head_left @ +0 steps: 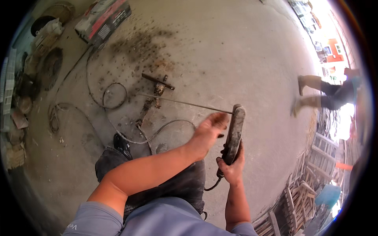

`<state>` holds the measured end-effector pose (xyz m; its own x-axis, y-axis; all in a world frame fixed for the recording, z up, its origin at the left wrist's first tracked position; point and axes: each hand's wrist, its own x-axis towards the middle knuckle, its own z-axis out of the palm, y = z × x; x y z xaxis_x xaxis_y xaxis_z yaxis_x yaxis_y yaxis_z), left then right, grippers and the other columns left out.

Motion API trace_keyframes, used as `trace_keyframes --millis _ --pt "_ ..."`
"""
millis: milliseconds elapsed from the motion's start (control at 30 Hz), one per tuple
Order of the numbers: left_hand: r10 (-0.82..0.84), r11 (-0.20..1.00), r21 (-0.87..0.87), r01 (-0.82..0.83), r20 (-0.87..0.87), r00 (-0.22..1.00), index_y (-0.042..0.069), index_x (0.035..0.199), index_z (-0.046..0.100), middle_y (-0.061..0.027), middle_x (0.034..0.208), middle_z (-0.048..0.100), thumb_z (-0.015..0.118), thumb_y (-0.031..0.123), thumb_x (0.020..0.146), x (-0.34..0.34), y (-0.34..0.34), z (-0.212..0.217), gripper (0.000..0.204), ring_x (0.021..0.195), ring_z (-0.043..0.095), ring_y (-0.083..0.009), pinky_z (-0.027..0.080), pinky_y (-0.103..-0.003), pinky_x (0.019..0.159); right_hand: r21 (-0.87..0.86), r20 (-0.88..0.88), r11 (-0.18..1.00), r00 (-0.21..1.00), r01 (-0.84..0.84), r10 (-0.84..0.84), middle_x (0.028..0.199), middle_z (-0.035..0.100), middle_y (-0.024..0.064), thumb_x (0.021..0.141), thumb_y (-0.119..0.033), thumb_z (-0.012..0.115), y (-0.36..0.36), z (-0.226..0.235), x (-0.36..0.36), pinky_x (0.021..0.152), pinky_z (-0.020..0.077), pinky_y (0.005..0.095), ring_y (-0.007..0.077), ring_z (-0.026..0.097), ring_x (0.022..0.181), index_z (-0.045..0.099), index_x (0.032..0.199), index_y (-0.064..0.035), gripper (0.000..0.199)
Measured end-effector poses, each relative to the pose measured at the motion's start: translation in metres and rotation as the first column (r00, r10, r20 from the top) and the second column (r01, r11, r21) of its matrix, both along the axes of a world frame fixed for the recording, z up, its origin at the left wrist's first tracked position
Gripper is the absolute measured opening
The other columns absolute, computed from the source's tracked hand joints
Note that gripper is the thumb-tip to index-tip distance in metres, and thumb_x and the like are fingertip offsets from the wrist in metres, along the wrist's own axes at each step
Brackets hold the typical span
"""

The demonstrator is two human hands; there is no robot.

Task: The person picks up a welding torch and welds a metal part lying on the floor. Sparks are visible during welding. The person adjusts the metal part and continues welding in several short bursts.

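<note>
My right hand (233, 169) is wrapped round the grip of a worn, dark grey welding electrode holder (235, 131), held upright at the right of my knees. From near its top a thin welding rod (189, 104) juts out to the left. Slightly blurred, my left hand (212, 128) is beside the holder, just under the rod, its fingers loosely bent with thumb and fingers apart. On the floor beyond lies a dirty, rusty metal piece with a flat crossbar (158, 82). A clamp-like part (138, 122) on a cable lies at its near end; whether they touch is unclear.
A red and grey machine box (103, 23) stands far left, with cables (114, 106) looping from it over the concrete floor. Tyre-like rounds and clutter (51, 69) line the left side. Wooden pallets (299, 200) are at lower right. Another person (330, 92) is at far right.
</note>
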<state>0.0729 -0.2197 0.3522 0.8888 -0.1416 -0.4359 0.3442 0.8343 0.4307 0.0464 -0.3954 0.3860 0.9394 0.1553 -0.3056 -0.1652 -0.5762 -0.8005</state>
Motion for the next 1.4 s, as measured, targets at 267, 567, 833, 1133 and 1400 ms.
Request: trace_keyframes --millis 267,567,833,1133,1400 --pt "-0.105 0.964 0.267 0.008 0.352 0.930 -0.001 0.147 0.036 -0.0140 0.125 0.058 0.079 0.031 0.087 -0.005 -0.005 0.015 0.080 0.114 0.058 -0.0207 0.055 -0.034 0.087 0.228 0.069 0.945 0.972 -0.234 0.224 0.144 0.038 0.0227 0.062 -0.018 0.084 -0.002 0.014 0.015 0.104 0.0432 0.0434 0.0339 0.049 0.128 0.001 0.157 -0.0035 0.127" --pt "-0.138 0.990 0.022 0.142 0.425 0.895 -0.003 0.149 0.034 -0.0146 0.131 0.055 0.079 0.030 0.086 0.004 0.008 0.026 0.085 0.117 0.056 -0.0191 0.048 -0.035 0.099 0.359 -0.122 0.933 0.992 0.032 0.014 0.080 0.058 0.0016 0.079 -0.016 0.077 -0.023 -0.004 -0.001 0.054 0.0488 0.0246 0.0111 0.057 0.060 0.040 0.127 -0.0029 0.061" --pt "-0.853 0.046 0.878 0.477 -0.214 0.475 -0.004 0.113 0.067 -0.0208 0.112 0.070 0.082 0.061 0.066 0.013 0.117 -0.110 0.082 0.103 0.067 -0.0274 0.054 -0.037 0.087 0.131 0.126 0.984 0.987 -0.120 0.104 0.103 0.060 0.0081 0.083 -0.006 0.062 -0.018 0.001 0.004 0.073 0.0493 0.0265 0.0137 0.059 0.083 0.042 0.132 0.0068 0.055" --pt "-0.142 -0.073 0.672 0.737 -0.739 0.659 0.006 0.127 0.054 -0.0144 0.132 0.061 0.077 0.045 0.082 -0.051 0.187 -0.281 0.063 0.125 0.056 -0.0311 0.047 -0.044 0.101 -0.077 0.121 0.969 0.962 -0.236 0.244 0.085 0.062 0.0074 0.082 -0.001 0.064 0.011 -0.001 0.001 0.063 0.0501 0.0256 0.0119 0.058 0.070 0.042 0.131 0.0101 0.055" --pt "-0.078 -0.065 0.691 0.720 -0.723 0.687 0.004 0.120 0.060 -0.0156 0.123 0.065 0.070 0.040 0.089 -0.045 0.180 -0.326 0.049 0.118 0.059 -0.0351 0.050 -0.046 0.094 -0.182 0.027 0.950 0.964 -0.255 0.264 0.096 0.069 0.0170 0.085 -0.003 0.068 0.033 -0.021 0.004 0.073 0.0544 0.0293 0.0174 0.069 0.081 0.032 0.145 0.0095 0.071"
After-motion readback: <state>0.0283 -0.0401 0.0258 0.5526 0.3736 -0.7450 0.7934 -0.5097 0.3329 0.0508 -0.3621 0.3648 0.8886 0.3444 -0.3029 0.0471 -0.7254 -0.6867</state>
